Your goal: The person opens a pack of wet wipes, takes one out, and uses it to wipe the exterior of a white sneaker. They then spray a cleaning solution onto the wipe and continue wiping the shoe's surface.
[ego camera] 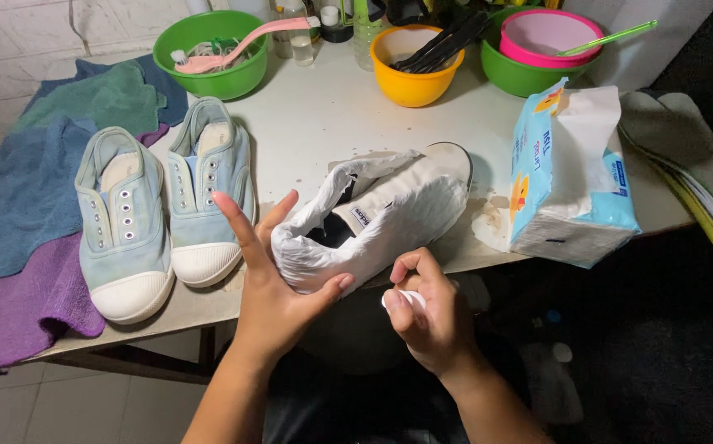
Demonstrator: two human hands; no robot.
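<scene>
A shoe [389, 214] wrapped in white tissue paper lies on the white table [324, 115], toe pointing to the far right. My left hand [270, 279] is open, its thumb and palm pressed against the wrapped heel end. My right hand [426, 308] hovers just below the shoe at the table's front edge, fingers closed on a small wad of white tissue [410, 298].
A pair of pale blue laceless sneakers [163, 214] stands at the left beside blue, green and purple towels [19, 205]. An opened tissue pack [566, 177] sits at the right. Green, yellow and pink bowls [414, 62] with brushes line the back. Insoles [694, 164] lie far right.
</scene>
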